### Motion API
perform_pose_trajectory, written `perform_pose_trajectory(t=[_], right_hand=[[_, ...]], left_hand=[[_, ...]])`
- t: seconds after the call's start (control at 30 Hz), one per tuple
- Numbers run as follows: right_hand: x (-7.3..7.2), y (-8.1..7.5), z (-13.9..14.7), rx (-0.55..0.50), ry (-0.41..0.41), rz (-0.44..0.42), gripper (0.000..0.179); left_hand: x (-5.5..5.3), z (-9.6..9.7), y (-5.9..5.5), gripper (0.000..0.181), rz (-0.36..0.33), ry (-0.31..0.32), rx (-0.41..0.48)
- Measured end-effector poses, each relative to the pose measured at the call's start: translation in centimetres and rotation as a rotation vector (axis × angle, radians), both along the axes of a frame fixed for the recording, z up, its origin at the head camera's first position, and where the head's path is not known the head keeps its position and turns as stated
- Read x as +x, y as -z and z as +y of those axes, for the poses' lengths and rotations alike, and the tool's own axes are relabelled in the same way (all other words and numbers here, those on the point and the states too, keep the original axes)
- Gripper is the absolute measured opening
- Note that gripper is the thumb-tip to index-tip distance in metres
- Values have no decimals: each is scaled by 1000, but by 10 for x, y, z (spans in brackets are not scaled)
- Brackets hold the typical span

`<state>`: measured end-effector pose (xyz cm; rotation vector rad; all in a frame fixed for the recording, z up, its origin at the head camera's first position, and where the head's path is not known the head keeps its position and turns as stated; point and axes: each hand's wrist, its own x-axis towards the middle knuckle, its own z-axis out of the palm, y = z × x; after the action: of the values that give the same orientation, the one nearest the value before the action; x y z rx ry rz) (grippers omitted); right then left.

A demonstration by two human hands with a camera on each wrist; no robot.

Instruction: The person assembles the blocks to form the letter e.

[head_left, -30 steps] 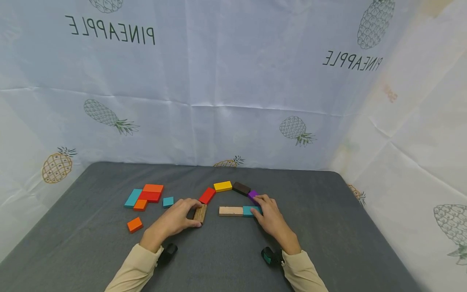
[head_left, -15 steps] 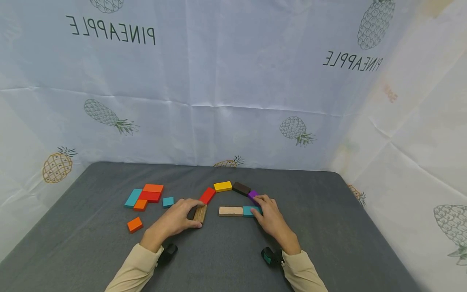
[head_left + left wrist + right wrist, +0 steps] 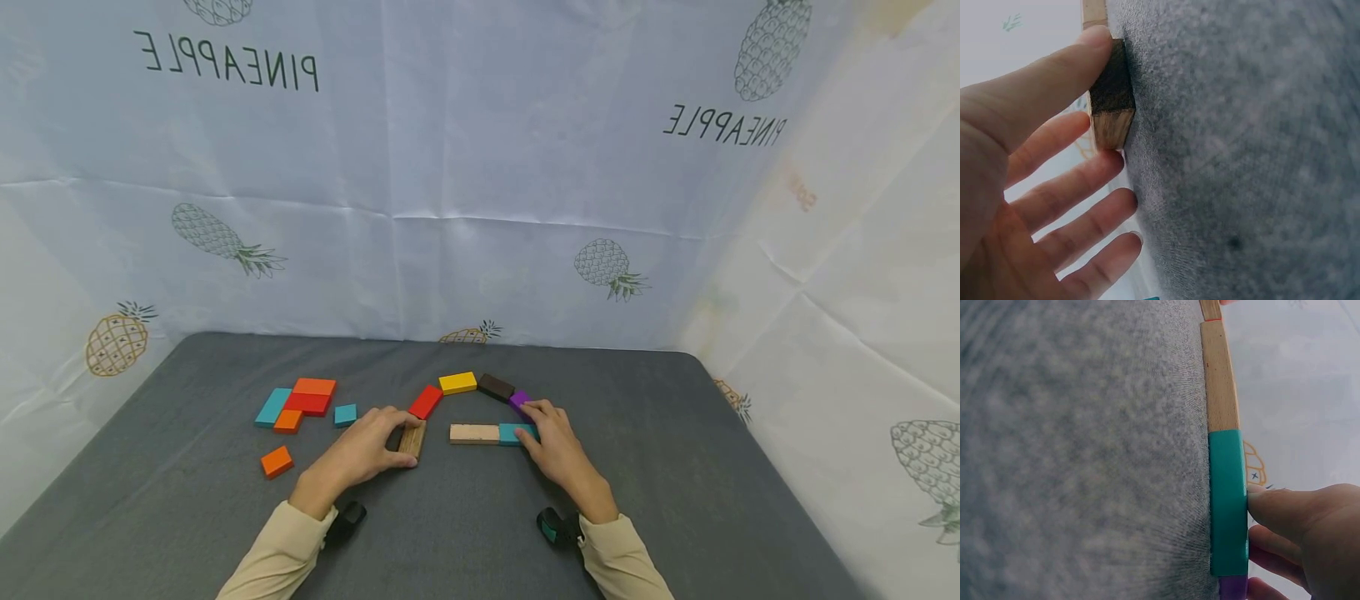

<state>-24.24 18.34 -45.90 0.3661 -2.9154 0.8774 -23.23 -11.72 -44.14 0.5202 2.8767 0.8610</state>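
Your left hand (image 3: 363, 447) pinches the brown block (image 3: 411, 441), likely to align it with the red block (image 3: 426, 402); your right hand (image 3: 557, 447), fingers loosely spread, apparently steadies the teal block (image 3: 508, 434).

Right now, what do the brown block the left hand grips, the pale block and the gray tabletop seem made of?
Brown block: likely wood, matte, with grain streaks.
Pale block: probably unpainted wood; fine grain and small dark marks show.
Gray tabletop: apparently matte fabric, woven texture visible in the wrist views.
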Motion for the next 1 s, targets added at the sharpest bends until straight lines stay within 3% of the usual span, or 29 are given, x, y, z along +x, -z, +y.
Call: perform_pose_trajectory(t=[0.4,1.0], right_hand=[[-1,0,0,-1,-3,4,44],[0,-1,-1,0,4,3,43]], left_hand=[[-1,5,-1,51,33,-19,-57],[3,3,-1,56,17,8,-2]])
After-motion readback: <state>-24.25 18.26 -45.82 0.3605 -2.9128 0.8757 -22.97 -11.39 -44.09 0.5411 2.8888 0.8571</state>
